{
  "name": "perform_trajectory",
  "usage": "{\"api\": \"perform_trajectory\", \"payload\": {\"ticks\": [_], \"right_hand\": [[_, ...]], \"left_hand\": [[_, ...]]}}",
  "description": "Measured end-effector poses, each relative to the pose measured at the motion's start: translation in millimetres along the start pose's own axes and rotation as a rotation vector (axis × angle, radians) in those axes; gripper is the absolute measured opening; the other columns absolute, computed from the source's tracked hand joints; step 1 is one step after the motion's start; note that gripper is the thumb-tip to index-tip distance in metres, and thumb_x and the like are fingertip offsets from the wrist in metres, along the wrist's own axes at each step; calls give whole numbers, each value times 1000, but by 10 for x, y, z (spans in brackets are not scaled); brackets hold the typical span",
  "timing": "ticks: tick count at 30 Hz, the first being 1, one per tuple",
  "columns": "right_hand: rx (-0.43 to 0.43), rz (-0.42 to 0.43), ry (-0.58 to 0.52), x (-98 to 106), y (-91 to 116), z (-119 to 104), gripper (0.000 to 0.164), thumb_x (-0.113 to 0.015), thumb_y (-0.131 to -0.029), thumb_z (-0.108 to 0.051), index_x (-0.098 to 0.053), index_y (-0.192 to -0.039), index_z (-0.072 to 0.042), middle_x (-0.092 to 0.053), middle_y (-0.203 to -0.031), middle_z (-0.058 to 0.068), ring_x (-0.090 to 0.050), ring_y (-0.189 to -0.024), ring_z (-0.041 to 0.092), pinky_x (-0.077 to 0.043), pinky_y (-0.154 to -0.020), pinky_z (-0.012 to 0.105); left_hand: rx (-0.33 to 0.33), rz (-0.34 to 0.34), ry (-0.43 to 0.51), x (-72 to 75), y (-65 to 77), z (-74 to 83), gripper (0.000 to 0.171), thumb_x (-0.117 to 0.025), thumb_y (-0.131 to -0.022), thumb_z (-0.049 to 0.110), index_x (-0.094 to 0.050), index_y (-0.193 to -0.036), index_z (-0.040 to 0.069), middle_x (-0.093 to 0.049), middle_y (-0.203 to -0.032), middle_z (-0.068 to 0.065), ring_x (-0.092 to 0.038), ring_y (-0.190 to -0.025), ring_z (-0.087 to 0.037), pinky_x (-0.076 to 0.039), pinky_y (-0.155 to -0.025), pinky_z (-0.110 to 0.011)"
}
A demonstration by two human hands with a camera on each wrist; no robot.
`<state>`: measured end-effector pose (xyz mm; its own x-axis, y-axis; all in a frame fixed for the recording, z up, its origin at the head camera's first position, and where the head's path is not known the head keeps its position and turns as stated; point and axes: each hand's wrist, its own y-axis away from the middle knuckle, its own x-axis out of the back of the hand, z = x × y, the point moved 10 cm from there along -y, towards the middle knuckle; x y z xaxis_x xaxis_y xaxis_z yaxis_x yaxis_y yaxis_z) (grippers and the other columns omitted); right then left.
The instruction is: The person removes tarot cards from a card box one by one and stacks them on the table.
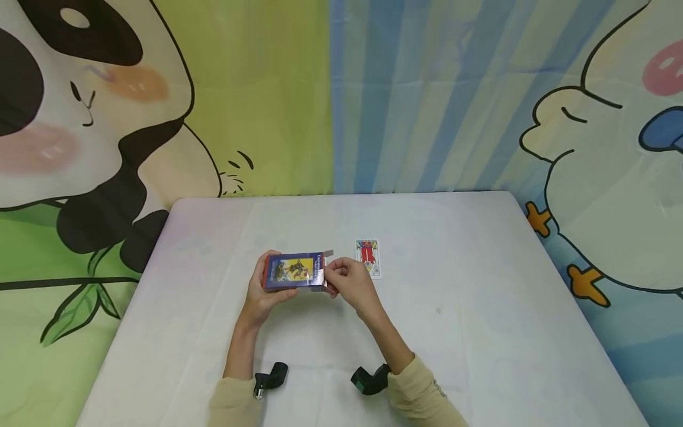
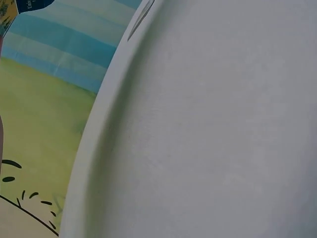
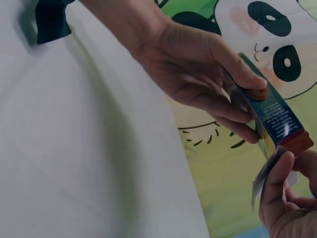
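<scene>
A blue card box (image 1: 294, 270) with a yellow picture on its face is held above the table, its open end to the right. My left hand (image 1: 261, 295) grips the left end, thumb along the near edge. At the open end, my right hand (image 1: 353, 285) pinches the box's flap (image 3: 263, 181) between thumb and fingers, as the right wrist view shows. The box's interior is hidden. Behind my right hand lies a card (image 1: 367, 252) with a red figure, face up on the table. Only a corner of the box (image 2: 34, 5) enters the left wrist view.
A white cloth covers the table (image 1: 480, 332). Its far edge meets a printed curtain (image 1: 288, 118) with cartoon animals. Black wrist cameras, one on the left wrist (image 1: 272, 376) and one on the right wrist (image 1: 370, 380), sit low over the cloth.
</scene>
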<state>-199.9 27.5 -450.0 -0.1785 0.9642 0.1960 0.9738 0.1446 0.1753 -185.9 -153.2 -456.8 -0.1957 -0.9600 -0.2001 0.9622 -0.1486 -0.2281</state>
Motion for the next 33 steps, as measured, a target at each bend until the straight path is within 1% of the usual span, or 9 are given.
{"api": "perform_trajectory", "payload": {"ticks": [3, 6, 10, 14, 17, 20, 24, 29, 33], "right_hand": [[-28, -5, -28, -13, 34, 68, 20, -63, -92, -16, -63, -96, 3, -65, -73, 9, -55, -55, 12, -51, -52, 21], [-29, 11, -42, 29, 14, 55, 18, -63, -92, -15, -63, -96, 2, -65, -73, 8, -55, -55, 12, -51, -52, 21], [-36, 10, -47, 60, -24, 63, 17, -62, -92, -15, -63, -97, 1, -64, -71, 6, -54, -56, 12, -52, -54, 24], [-70, -16, -86, 53, -57, 133, 18, -61, -93, -16, -63, -98, 1, -62, -69, 3, -54, -58, 12, -52, -58, 27], [-89, -42, -123, 46, -43, 133, 21, -59, -95, -17, -62, -101, 3, -61, -68, 1, -54, -59, 12, -50, -60, 27], [-85, -66, -155, 35, -37, 118, 24, -58, -96, -19, -61, -103, 4, -61, -68, 0, -54, -59, 12, -50, -61, 27], [-80, -77, -169, 29, -48, 135, 26, -56, -98, -21, -60, -105, 4, -66, -74, 5, -55, -59, 13, -50, -62, 26], [-95, -61, -191, 52, -39, 160, 23, -46, -101, -20, -50, -107, 2, -70, -93, 19, -60, -59, 12, -52, -59, 21], [-102, -46, -230, 74, -48, 174, 18, -42, -100, -18, -43, -106, -2, -67, -94, 21, -61, -57, 12, -55, -58, 25]], "left_hand": [[32, 0, 5, 7, 30, -49, 85, -73, -68, -17, -30, -139, 1, -52, -121, 3, -54, -106, -8, -52, -84, -18], [47, -3, -3, 2, -9, -73, 88, -75, -69, -15, -25, -141, -3, -51, -123, 3, -54, -106, -8, -52, -84, -19], [55, -1, -22, -1, -46, -91, 88, -76, -69, -12, -27, -141, -1, -51, -122, 4, -53, -108, -9, -51, -86, -20], [58, -1, -14, -13, -53, -98, 88, -76, -68, -13, -28, -141, 0, -52, -122, 3, -54, -107, -9, -52, -85, -20], [61, -2, -14, -26, -49, -106, 87, -76, -68, -13, -30, -140, 3, -52, -122, 4, -54, -107, -10, -52, -85, -21], [56, 4, -22, -27, -48, -102, 84, -76, -69, -12, -35, -138, 11, -52, -122, 4, -53, -108, -9, -51, -87, -20], [42, 5, -16, -29, -46, -78, 83, -76, -69, -11, -37, -136, 15, -52, -121, 3, -54, -107, -9, -51, -86, -20], [34, 11, -8, -26, -25, -49, 83, -76, -69, -12, -34, -138, 9, -53, -121, 3, -55, -106, -8, -50, -87, -20], [34, 19, 4, -18, -29, -22, 83, -75, -69, -13, -34, -138, 9, -54, -120, 2, -56, -106, -9, -52, -86, -20]]}}
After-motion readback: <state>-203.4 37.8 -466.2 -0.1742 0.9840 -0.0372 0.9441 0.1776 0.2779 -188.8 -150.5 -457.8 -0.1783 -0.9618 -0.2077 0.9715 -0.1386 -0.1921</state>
